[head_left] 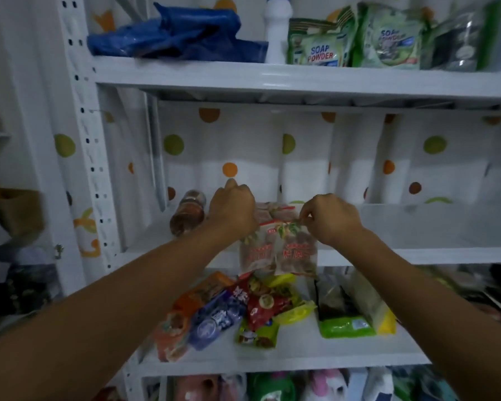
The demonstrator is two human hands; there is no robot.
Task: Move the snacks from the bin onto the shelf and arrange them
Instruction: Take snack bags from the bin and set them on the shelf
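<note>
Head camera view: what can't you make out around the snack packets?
Head view, left hand: its own back hides the fingers, so its grip on the snack packets is unclear.
Head view, their print: blurred.
Head view, lowest shelf's goods: cut off by the bottom edge.
Bin: out of frame.

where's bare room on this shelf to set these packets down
Widest bare patch: the middle shelf right of the right hand. Left is tight: the bottle lies beside the left hand and the held snack packets. The lower shelf is crowded: a packet pile and a green packet.
</note>
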